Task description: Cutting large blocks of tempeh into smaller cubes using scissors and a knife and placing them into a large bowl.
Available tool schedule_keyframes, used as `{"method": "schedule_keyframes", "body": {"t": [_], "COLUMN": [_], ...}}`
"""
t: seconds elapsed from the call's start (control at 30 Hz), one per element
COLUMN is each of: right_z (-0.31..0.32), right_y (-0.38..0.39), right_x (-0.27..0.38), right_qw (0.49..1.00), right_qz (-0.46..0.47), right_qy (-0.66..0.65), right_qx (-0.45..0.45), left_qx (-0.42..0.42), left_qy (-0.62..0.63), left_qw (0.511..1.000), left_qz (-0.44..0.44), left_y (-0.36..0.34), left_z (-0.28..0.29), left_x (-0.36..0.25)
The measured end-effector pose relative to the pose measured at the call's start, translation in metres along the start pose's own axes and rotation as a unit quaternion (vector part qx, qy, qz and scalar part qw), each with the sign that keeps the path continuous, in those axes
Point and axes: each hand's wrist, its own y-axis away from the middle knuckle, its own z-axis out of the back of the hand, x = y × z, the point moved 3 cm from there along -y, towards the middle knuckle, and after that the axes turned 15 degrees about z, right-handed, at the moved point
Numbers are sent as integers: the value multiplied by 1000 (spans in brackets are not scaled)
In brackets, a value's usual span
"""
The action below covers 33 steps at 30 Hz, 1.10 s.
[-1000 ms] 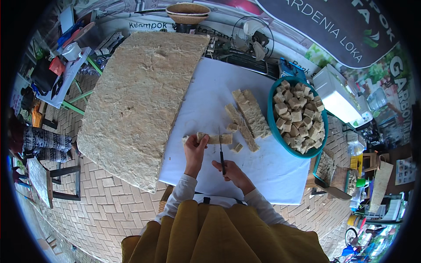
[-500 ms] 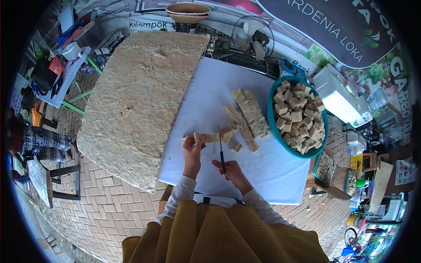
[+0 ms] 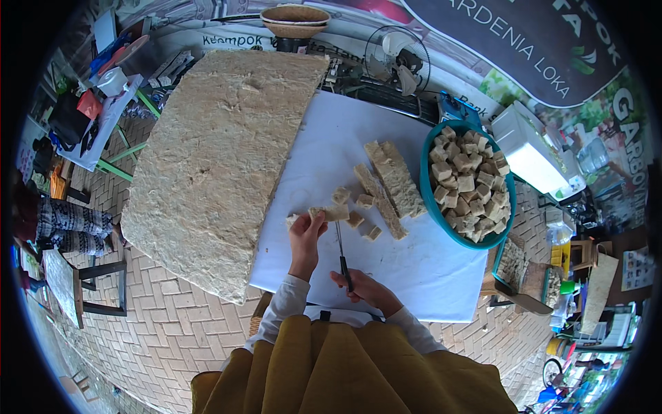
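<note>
A short strip of beige rockwool-like material (image 3: 331, 213) is pinched in the fingers of my left hand (image 3: 303, 241), its free end pointing right. My right hand (image 3: 363, 288) grips a knife (image 3: 347, 274) by its black handle. The thin blade points away from me, its tip by the strip's right end. Around that end lie several cut cubes, among them one cube (image 3: 340, 195) beyond it and another cube (image 3: 354, 219) beside it. Two longer strips rest farther right, a narrow strip (image 3: 381, 201) against a wider strip (image 3: 398, 178).
A large beige slab (image 3: 214, 159) covers the left side, beside the white-covered table (image 3: 420, 276). At the right a teal basin (image 3: 425, 190) is heaped with cubes. A fan (image 3: 398, 58) stands behind the table, and a white box (image 3: 529, 153) is beyond the basin.
My right hand has drawn the knife slightly toward me and left. Pieces at the strip's right end now lie apart as separate cubes, and the strip looks shorter.
</note>
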Motion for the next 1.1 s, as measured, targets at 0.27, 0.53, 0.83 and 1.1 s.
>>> {"method": "schedule_keyframes", "body": {"t": [0.27,0.53,0.83,1.1], "right_z": [10,12,19,20], "right_y": [-14,-14,-22,-23], "right_x": [9,3,7,-4], "right_qw": [999,987,990,976], "right_qz": [37,50,46,45], "right_qy": [24,123,87,137], "right_qx": [-29,-88,-103,-164], "left_qx": [24,23,42,18], "left_qy": [-81,-109,-175,-124], "left_qw": [996,993,981,991], "left_qz": [-25,-41,-73,-36], "left_y": [7,6,0,-1], "left_z": [-14,-4,-17,-15], "left_x": [4,12,3,15]}}
